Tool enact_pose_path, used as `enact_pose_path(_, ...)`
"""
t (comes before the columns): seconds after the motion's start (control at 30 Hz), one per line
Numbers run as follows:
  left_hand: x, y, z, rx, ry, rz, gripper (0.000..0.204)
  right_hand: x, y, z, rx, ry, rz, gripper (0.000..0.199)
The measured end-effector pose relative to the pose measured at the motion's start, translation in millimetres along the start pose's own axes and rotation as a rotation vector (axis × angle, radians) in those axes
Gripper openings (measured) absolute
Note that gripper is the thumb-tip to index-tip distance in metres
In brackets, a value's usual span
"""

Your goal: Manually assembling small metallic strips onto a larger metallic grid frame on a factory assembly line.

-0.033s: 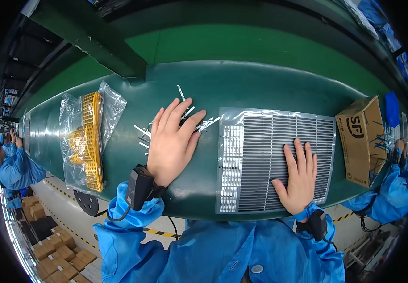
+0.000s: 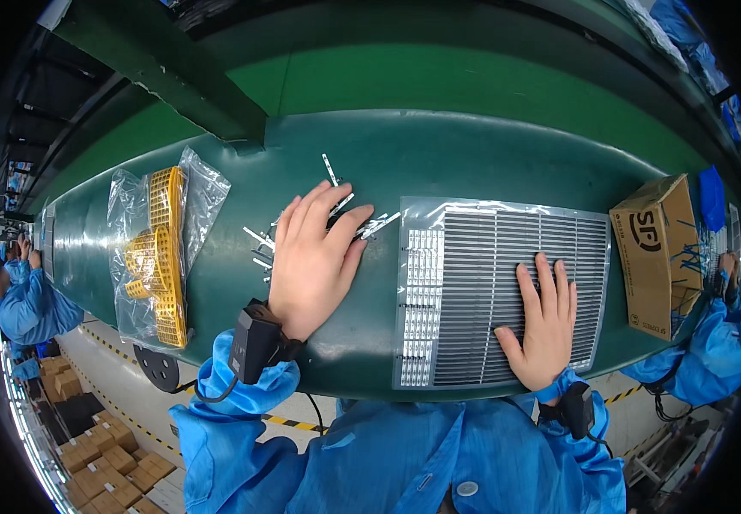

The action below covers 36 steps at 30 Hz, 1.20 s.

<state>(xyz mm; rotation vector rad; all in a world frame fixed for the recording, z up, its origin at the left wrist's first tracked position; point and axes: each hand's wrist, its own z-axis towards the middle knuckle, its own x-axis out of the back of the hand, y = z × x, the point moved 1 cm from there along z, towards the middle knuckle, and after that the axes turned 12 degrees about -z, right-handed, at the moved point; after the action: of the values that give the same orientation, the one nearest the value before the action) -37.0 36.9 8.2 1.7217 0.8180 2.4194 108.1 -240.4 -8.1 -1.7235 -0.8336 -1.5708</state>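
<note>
My left hand (image 2: 312, 265) lies palm down over a loose pile of thin white strips (image 2: 259, 242), its fingers slightly bent and apart. Strip ends poke out around the fingers, and one strip (image 2: 329, 169) stands out beyond the fingertips. What lies under the palm is hidden. To the right, my right hand (image 2: 545, 330) rests flat with fingers stretched on a clear plastic sheet (image 2: 419, 214). Rows of dark narrow strips (image 2: 473, 291) cover most of the sheet. White strips (image 2: 422, 283) fill a column along its left side.
A clear bag with yellow grid-like parts (image 2: 165, 248) lies left on the green table (image 2: 370, 154). An open cardboard box (image 2: 645, 257) stands at the right, beside a blue object (image 2: 712, 197). A green post (image 2: 173, 77) rises at the far left. Other people in blue work at both sides.
</note>
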Motion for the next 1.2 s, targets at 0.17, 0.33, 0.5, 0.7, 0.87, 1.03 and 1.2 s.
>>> enact_pose_path(0.17,-2,9,10,0.105,0.018,-0.148,0.021,-1,2,-3,0.001,0.022,0.004,0.08)
enact_pose_path(0.33,-4,5,19,0.145,0.016,-0.194,0.014,4,0,-4,-0.007,-0.003,0.026,0.079)
enact_pose_path(0.5,-1,3,19,0.124,0.04,-0.077,0.011,18,2,1,0.007,-0.027,0.127,0.073)
enact_pose_path(0.7,9,2,22,0.189,0.086,-0.169,0.01,36,7,-5,0.024,0.083,0.288,0.058)
enact_pose_path(0.87,26,-5,23,0.391,0.177,-0.598,0.01,48,3,-3,0.0,0.217,0.396,0.042)
enact_pose_path(1.03,45,14,27,0.461,0.24,-1.225,0.028,54,-1,1,0.038,0.296,0.563,0.034)
enact_pose_path(1.2,41,55,28,0.489,0.094,-1.416,0.026,68,-18,11,0.065,0.229,0.868,0.026)
